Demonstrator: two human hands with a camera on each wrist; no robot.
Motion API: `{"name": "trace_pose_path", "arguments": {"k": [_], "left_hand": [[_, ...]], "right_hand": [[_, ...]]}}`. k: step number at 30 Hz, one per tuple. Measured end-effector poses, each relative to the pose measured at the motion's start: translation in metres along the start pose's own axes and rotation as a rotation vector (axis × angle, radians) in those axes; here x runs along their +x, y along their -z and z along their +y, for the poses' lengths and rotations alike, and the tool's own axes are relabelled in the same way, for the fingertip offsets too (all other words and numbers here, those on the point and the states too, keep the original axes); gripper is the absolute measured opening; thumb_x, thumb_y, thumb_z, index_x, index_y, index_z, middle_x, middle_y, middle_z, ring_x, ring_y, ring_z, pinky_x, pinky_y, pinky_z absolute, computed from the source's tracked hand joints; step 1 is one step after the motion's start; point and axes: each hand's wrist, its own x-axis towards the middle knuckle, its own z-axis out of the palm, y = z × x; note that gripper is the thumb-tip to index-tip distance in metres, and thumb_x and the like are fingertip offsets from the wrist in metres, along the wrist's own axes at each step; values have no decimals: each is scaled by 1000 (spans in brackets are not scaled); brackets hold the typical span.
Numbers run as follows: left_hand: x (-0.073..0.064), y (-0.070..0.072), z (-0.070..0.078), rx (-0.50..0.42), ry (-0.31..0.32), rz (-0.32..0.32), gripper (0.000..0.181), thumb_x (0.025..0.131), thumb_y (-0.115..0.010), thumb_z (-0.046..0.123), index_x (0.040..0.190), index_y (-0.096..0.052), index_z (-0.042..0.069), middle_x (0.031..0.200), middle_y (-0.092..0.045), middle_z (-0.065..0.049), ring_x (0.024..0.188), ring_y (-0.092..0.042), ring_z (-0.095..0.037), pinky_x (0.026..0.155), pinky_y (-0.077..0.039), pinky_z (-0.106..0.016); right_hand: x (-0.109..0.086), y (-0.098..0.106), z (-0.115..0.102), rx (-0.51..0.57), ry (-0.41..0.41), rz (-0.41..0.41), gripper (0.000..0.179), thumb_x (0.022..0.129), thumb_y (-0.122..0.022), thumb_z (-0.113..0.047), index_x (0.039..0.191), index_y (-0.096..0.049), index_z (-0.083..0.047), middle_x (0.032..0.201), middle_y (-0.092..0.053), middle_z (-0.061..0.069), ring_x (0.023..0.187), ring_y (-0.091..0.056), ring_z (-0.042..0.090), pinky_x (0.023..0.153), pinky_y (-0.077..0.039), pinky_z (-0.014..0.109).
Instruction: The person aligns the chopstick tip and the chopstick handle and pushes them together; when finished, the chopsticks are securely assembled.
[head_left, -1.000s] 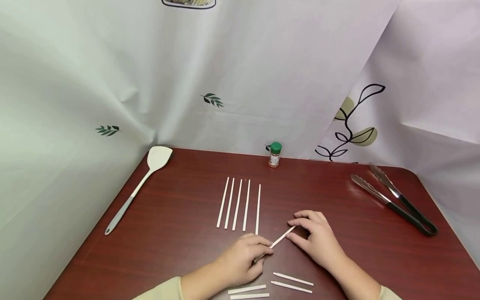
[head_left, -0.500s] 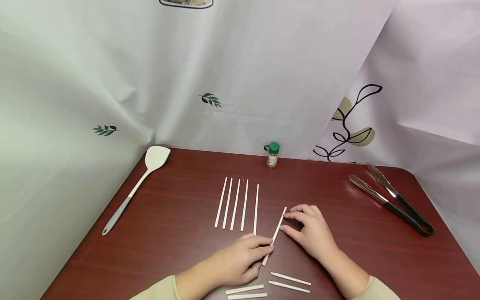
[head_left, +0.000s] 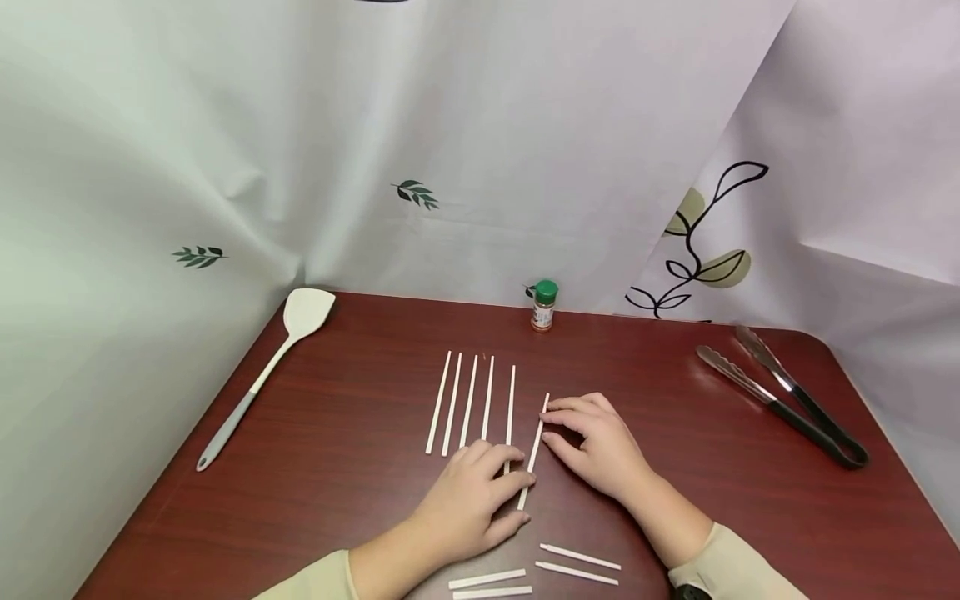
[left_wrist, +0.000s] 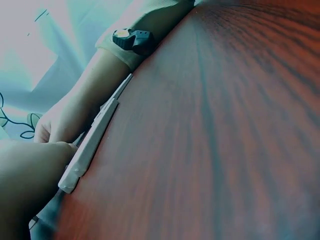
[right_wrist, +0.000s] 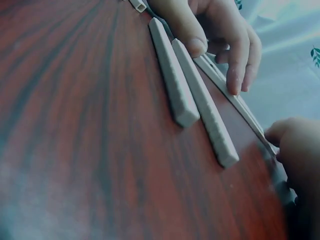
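A long thin white stick [head_left: 535,450] lies slanted on the table, to the right of a row of similar white sticks [head_left: 454,404]. My left hand [head_left: 468,500] holds its near part, the index finger over it and the thumb beside its near end. Toward the far end, my right hand [head_left: 600,446] pinches the same stick between fingers and thumb. In the right wrist view the held stick [right_wrist: 252,122] runs between the left hand [right_wrist: 220,30] and the right hand [right_wrist: 300,150]. Two short sticks with narrowed tips [head_left: 577,573] lie nearby.
Two more short white sticks [head_left: 491,592] lie at the near edge. A white spatula [head_left: 307,312] rests at the left, metal tongs [head_left: 787,408] at the right. A green-capped spice jar [head_left: 543,307] stands at the back by the cloth backdrop [head_left: 525,150].
Both hands have turned the held stick from a diagonal to nearly parallel with the row and moved it left toward it. The right hand has moved left and away from the body.
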Motion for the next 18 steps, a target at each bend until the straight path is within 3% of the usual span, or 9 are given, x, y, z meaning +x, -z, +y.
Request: {"name": "trace_pose_path", "arguments": {"k": [10,18], "left_hand": [[-2,1,-2,41,75,17,43,87,-81,50,125,-78,30,141,-64,-7,124,-56,-26,93,-48,-48],[-2,-1,-4,8,70,56,40,89,-79,41,126,-78,26,141,-64,-11,126,-58,-31,93,-49,-52]], "right_hand": [[1,-1,-5,-24,-20,-33,35,81,-93,-27,114,-84,-16,125,-75,1,106,-60,20,89,-51,41],[4,-4,-6,-48,-29,-46,38,83,-91,-31,116,-84,-14,127,-75,3,106,-61,23,90,-52,43]]}}
